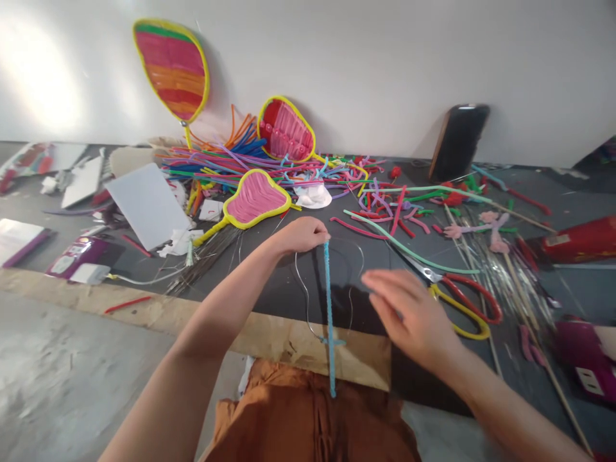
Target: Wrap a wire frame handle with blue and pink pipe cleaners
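My left hand [304,235] is closed in a pinch on the top end of a light blue pipe cleaner [329,295], which hangs straight down toward my lap. A thin bent wire loop [306,292] hangs below the same hand, around the pipe cleaner. Near its lower end, a short blue piece [339,342] crosses the long one. To the right, my right hand [409,314] is open and holds nothing, its fingers stretched toward the loop but apart from it. Orange-and-yellow-handled scissors [462,301] lie beyond that hand.
Behind my hands lie a pink yellow-rimmed fan shape [257,199] and a pile of coloured pipe cleaners [216,157]. A phone [457,142] leans on the wall. Loose wires [205,256] lie left; a purple glue-gun-like tool [584,359] sits right.
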{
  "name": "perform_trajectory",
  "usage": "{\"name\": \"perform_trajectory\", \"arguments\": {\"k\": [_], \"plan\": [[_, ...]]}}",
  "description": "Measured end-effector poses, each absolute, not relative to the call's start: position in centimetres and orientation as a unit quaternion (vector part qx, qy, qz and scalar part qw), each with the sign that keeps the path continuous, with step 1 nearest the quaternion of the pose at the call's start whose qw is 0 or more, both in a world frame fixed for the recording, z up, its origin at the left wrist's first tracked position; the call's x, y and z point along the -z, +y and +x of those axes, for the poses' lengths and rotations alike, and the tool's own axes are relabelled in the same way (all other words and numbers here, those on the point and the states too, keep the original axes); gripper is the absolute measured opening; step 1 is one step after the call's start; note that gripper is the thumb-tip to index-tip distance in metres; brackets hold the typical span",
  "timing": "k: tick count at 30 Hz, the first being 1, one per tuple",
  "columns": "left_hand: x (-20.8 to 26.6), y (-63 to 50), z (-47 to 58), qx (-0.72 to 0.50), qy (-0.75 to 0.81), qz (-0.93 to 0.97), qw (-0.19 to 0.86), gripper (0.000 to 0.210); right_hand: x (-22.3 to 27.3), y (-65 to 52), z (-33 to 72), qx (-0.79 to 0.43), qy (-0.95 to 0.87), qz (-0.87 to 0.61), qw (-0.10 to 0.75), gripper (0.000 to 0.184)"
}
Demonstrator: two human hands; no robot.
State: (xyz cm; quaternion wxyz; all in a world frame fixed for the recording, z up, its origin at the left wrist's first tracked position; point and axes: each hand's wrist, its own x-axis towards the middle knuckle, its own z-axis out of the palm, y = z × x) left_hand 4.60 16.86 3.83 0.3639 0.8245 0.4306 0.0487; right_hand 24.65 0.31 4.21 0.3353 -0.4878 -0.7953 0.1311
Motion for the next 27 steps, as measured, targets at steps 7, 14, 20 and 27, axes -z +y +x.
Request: {"name": "perform_trajectory", "arguments": {"k": [7,14,20,27], "plan": [[-3.7,15.7,5.3,-0.074,0.416,0.816,0.396,0.026,-2.8,8.4,24.7,-0.398,-0.574,-0.619,0.358,0.033],[-3.2,15.5,5.2,-0.071,0.420,0.804,0.414,0.026,-1.7,8.4,23.8,-0.555,-0.447,-0.585,0.387,0.037],[-3.6,14.9,5.4,-0.065,0.449,0.787,0.418,0.024,-1.7,8.4,23.8,-0.540,-0.462,-0.585,0.391,0.038],[-3.9,13.9,5.8,-0.106,0.445,0.768,0.447,0.025,-1.9,8.1,23.3,-0.577,-0.498,-0.551,0.341,0.036]]}}
